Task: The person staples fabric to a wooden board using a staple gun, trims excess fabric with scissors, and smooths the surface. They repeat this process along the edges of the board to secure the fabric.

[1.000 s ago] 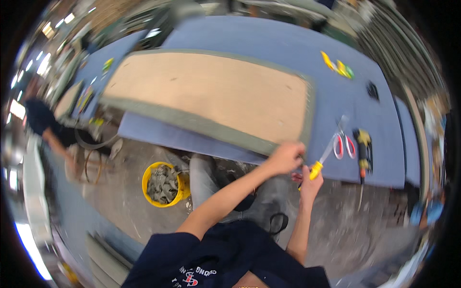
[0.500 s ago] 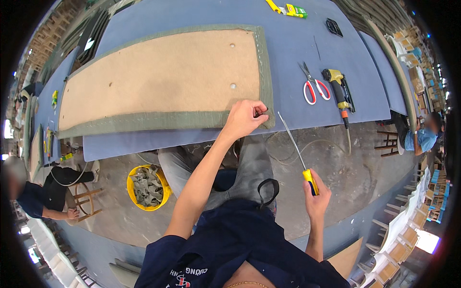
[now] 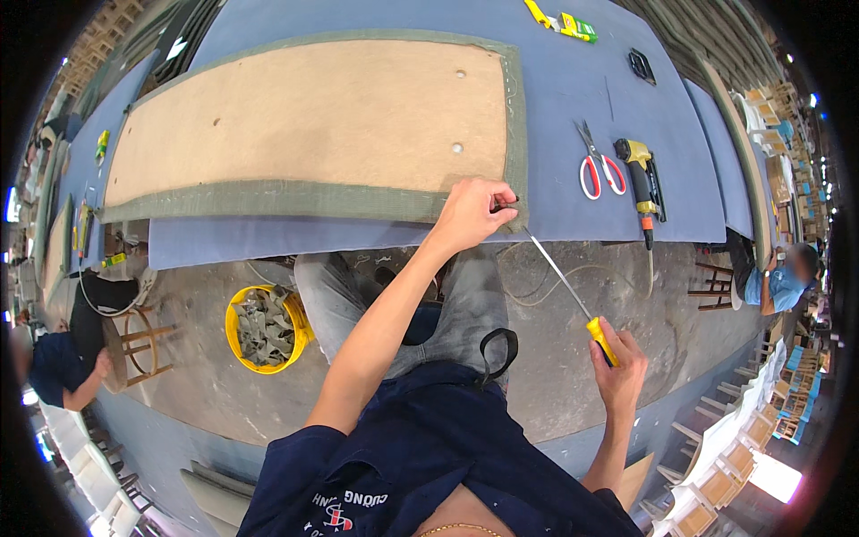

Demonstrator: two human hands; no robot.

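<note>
A long board panel (image 3: 313, 116) lies on the blue table, its edges wrapped in grey-green fabric (image 3: 340, 201). At the panel's near right corner, my left hand (image 3: 474, 215) has its fingers closed in a pinch; what they grip is mostly hidden, though a bit of something dark shows by the fingertips. In my right hand (image 3: 619, 376) is a screwdriver (image 3: 601, 338) with a yellow and dark handle. Its long thin shaft points up and left, the tip close to that corner, below my left fingers. Whether the tip touches the fabric I cannot tell.
Red-and-white-handled scissors (image 3: 601, 170) and a staple gun (image 3: 640, 183) with a hose lie right on the table (image 3: 555, 98). Farther back are a black part (image 3: 641, 66) and a green-yellow box (image 3: 577, 27). A yellow bucket of scraps (image 3: 267, 329) stands below. Other people sit at both sides.
The screwdriver's tip has come up close to the panel corner, while its handle sits slightly farther right and lower. My left hand keeps its pinch at the corner. The whole view has shifted slightly.
</note>
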